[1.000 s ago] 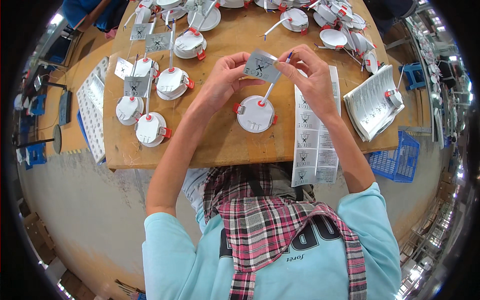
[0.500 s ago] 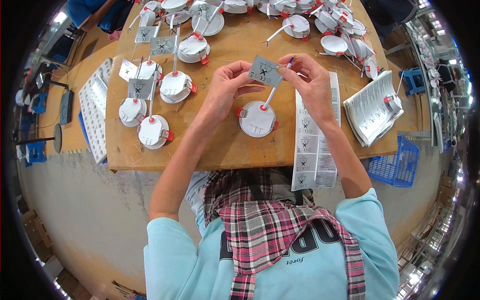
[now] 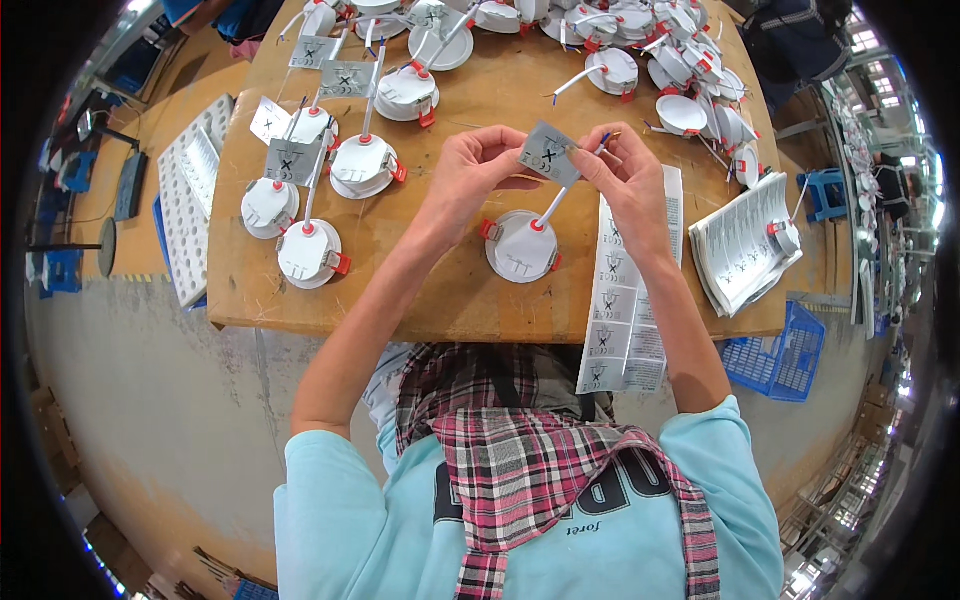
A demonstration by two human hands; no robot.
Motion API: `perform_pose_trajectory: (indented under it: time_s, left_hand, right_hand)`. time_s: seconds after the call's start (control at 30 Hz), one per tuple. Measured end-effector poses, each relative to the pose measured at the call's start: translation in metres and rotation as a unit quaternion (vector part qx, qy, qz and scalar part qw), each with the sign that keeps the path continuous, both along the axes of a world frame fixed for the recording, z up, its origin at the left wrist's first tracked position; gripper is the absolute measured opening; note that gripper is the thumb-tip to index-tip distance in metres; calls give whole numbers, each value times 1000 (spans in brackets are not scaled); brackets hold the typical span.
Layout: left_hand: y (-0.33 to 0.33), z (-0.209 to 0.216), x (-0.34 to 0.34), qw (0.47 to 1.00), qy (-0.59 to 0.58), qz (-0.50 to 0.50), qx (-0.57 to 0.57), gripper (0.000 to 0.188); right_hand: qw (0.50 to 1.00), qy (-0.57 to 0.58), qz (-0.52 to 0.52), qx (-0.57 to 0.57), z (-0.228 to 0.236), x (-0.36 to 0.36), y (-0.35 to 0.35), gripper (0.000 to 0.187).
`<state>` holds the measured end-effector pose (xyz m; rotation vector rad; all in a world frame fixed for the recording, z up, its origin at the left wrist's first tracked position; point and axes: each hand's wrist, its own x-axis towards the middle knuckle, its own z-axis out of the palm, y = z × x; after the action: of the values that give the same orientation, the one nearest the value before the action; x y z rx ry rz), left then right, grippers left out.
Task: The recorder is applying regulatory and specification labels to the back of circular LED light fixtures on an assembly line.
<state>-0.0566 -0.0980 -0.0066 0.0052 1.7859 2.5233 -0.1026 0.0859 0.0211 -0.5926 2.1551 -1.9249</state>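
Observation:
A silver-grey printed label (image 3: 546,153) hangs between my two hands at the cable of a round white downlight (image 3: 521,249). My left hand (image 3: 474,178) is closed on the label's left edge, thumb and finger pinching it. With its fingertips, my right hand (image 3: 626,178) grips the white cable (image 3: 556,208) near its coloured wire ends, at the label's right edge. The downlight lies on the table below my hands, its red-tipped clips at both sides. Under my right forearm, a long sheet of labels (image 3: 609,310) hangs over the table's front edge.
Labelled downlights (image 3: 310,252) stand at the left of the wooden table (image 3: 450,305). Many more downlights (image 3: 683,115) are heaped at the back right. A stack of printed sheets (image 3: 742,240) lies at the right, a downlight on top. Beside the table stands a blue crate (image 3: 785,350).
The view has shifted slightly. Both hands stay at the label and cable, with only a small change in the fingers; the label is tilted a little more.

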Motion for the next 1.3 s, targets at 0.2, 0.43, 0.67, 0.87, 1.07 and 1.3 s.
perform_pose_trajectory:
  time_s: [0.2, 0.43, 0.67, 0.87, 1.07, 1.3]
  left_hand:
    - [1, 5, 5, 1000, 13, 17, -20, 21]
    - [2, 5, 4, 1000, 6, 18, -11, 22]
    - [5, 5, 5, 999, 7, 31, -17, 22]
    - [8, 7, 6, 999, -2, 41, -32, 23]
    - [10, 10, 6, 998, -6, 47, -52, 24]
    - [9, 11, 5, 997, -15, 49, -66, 24]
  right_hand:
    - [1000, -15, -2, 5, -1, -1, -1, 15]
    - [1000, -30, 2, -1, 4, -1, -2, 15]
    - [1000, -23, 4, 8, -3, -3, 2, 16]
    - [999, -28, 15, -2, -2, -3, 5, 18]
    - [999, -26, 23, 8, -2, -4, 7, 20]
    - [999, -34, 23, 9, -1, -4, 7, 21]
